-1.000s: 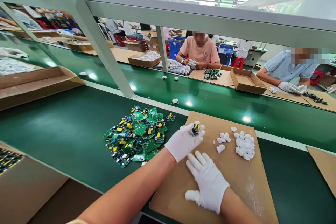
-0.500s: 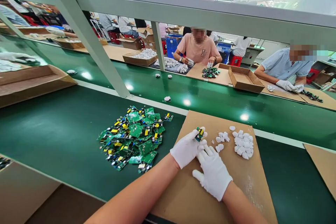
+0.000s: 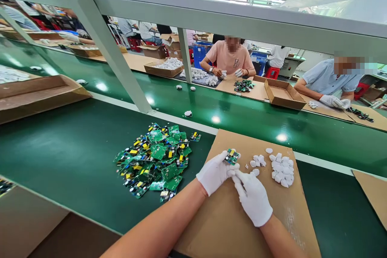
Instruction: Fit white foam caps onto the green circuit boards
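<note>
My left hand [image 3: 213, 173], in a white glove, holds a small green circuit board [image 3: 232, 156] with a yellow component, gripped between thumb and fingers above the cardboard sheet [image 3: 208, 225]. Just below and to the right is my right hand [image 3: 254, 195], also gloved. Its thumb and fingertips come together against the left fingers, under the board; whatever lies between them is hidden. Small white pieces [image 3: 258, 161] lie to the right, beside a larger cluster of white pieces [image 3: 282, 169]. On the left, a heap of circuit boards [image 3: 157, 153] covers part of the dark green table.
Beyond the table runs a green conveyor belt [image 3: 242, 119] carrying a few white-topped items [image 3: 188, 113]. A grey frame post [image 3: 105, 48] slants down at left, near an open cardboard tray [image 3: 45, 94]. Across the belt sit two co-workers [image 3: 231, 58] with boards and a cardboard box [image 3: 284, 94].
My right thumb, spread wide before, has drawn in toward its fingers. The board in my left hand has turned to show more of its component side. White-topped items on the belt shifted slightly left.
</note>
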A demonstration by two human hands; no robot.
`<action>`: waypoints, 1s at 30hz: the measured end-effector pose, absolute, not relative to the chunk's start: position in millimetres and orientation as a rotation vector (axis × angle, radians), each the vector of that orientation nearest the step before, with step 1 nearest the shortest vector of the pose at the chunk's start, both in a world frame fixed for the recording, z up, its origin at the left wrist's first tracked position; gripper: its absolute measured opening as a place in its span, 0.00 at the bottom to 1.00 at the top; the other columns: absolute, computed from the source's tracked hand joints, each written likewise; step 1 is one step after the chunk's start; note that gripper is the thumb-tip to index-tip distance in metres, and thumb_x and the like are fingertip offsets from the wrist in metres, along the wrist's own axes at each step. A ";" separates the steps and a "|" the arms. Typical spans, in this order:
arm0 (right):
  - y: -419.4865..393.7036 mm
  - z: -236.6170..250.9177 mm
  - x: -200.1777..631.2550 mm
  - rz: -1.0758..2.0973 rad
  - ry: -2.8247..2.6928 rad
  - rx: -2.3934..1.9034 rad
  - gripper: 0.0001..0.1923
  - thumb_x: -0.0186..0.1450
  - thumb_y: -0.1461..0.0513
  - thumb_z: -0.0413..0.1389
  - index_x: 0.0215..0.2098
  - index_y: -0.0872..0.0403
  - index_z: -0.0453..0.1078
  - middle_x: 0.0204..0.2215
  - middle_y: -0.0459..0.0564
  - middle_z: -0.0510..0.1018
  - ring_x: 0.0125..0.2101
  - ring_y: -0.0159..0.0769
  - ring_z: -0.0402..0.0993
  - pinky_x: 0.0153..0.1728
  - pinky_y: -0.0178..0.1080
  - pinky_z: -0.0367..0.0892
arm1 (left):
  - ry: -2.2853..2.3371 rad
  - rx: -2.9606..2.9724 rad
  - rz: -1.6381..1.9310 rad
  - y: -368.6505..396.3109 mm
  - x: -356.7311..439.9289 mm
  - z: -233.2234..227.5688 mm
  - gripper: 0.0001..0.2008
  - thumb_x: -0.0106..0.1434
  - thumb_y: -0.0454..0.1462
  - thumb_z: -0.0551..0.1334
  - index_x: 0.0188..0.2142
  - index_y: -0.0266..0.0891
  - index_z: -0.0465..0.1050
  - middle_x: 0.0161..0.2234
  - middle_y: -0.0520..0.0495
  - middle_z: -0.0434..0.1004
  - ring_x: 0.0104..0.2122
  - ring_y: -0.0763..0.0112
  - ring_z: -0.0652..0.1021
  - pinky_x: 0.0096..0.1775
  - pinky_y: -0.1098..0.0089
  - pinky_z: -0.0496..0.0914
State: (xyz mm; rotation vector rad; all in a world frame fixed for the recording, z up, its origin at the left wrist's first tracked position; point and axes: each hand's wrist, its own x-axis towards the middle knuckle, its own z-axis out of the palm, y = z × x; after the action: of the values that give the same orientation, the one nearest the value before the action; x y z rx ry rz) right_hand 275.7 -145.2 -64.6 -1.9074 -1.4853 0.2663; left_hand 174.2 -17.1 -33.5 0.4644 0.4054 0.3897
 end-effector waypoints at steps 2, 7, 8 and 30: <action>-151.3 -62.2 281.7 0.499 -1.151 -1.764 0.16 0.66 0.58 0.47 0.49 0.53 0.66 0.31 0.51 0.79 0.30 0.37 0.73 0.34 0.39 0.67 | 0.457 0.473 0.414 -18.1 175.0 -33.3 0.12 0.59 0.41 0.60 0.40 0.37 0.70 0.37 0.44 0.75 0.29 0.69 0.77 0.28 0.72 0.68; -161.1 -51.9 288.7 0.807 -0.722 -1.303 0.16 0.63 0.52 0.51 0.42 0.55 0.68 0.31 0.52 0.78 0.26 0.34 0.72 0.26 0.36 0.66 | 0.499 0.548 0.433 -31.2 180.5 -39.9 0.20 0.55 0.40 0.64 0.48 0.41 0.66 0.40 0.43 0.74 0.31 0.68 0.77 0.31 0.71 0.68; -161.4 -49.8 287.3 0.836 -0.724 -1.252 0.15 0.61 0.53 0.54 0.41 0.55 0.68 0.30 0.51 0.78 0.27 0.34 0.72 0.26 0.37 0.67 | 0.472 0.556 0.424 -35.2 181.7 -41.9 0.22 0.54 0.40 0.65 0.49 0.41 0.66 0.40 0.42 0.74 0.31 0.68 0.77 0.31 0.70 0.68; -159.5 -49.0 295.7 0.499 -0.824 -1.372 0.10 0.59 0.59 0.58 0.40 0.52 0.71 0.43 0.52 0.75 0.46 0.42 0.70 0.47 0.48 0.67 | 0.502 0.703 0.394 -48.0 183.0 -52.6 0.23 0.48 0.36 0.69 0.43 0.38 0.66 0.43 0.39 0.73 0.34 0.64 0.78 0.34 0.67 0.70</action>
State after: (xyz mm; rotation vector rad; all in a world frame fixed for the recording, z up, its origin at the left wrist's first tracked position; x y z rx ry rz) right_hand 295.7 -159.5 -49.0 -1.3717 -0.8241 0.4988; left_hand 183.0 -48.0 -52.6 0.7031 0.5020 0.3936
